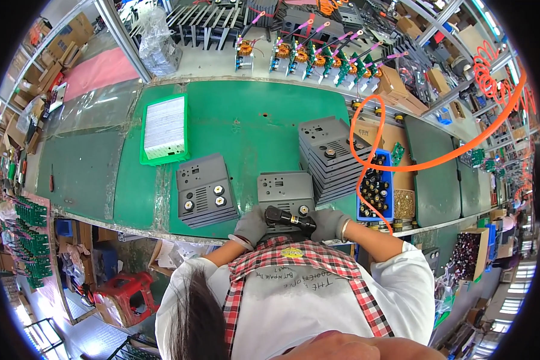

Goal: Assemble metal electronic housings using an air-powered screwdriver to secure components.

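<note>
A dark grey metal panel (285, 187) with slots and cutouts lies on the green-topped bench in front of me. One round connector (303, 210) sits in its near right part. My right hand (329, 225), in a grey glove, is closed round the end of a black angled power tool (289, 219). The tool lies crosswise over the panel's near edge, its head towards the left. My left hand (250, 228), also gloved, is closed at the panel's near left corner, close to the tool head; its fingertips are partly hidden.
Stacked grey panels stand at left (205, 186) and right (327, 159). A green tray (188, 129) holds pale sheets. Right of me are a blue bin (392, 186) of black-and-brass connectors, a box of small hardware (404, 204) and a looping orange hose (438, 163). Circuit boards (318, 63) line the back.
</note>
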Available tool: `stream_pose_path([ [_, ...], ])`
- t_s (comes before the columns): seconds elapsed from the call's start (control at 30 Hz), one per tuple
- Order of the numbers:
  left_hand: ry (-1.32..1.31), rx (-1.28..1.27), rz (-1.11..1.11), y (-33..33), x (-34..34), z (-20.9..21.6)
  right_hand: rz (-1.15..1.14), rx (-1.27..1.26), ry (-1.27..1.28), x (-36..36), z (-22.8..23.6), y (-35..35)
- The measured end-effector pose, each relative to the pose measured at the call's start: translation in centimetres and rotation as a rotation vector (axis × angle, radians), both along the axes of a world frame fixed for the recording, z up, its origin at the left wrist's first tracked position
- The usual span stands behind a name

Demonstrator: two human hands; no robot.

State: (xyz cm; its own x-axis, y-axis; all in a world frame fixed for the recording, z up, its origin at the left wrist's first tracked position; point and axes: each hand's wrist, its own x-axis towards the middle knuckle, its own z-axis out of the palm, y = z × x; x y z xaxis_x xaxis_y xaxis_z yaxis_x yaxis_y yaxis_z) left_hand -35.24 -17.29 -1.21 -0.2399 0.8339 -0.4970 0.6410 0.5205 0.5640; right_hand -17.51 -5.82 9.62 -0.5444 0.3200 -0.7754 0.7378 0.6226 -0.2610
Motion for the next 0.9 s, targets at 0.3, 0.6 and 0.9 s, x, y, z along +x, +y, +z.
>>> stream_pose_path([
  [0.3, 0.228, 0.110, -0.128, -0.9, -1.5, 4.5, -0.057, 0.068, 0.129, 0.3, 1.7, -0.4],
  [0.6, 0.395, 0.168, 0.325, -4.1, -17.9, 6.2, -0.594, 0.044, 0.660, 4.2, 3.0, -1.3],
  [0.9, 0.347, -0.149, 0.146, -4.6, -19.2, 4.5, -0.624, 0.099, 0.526, 6.6, -0.5, -2.5],
])
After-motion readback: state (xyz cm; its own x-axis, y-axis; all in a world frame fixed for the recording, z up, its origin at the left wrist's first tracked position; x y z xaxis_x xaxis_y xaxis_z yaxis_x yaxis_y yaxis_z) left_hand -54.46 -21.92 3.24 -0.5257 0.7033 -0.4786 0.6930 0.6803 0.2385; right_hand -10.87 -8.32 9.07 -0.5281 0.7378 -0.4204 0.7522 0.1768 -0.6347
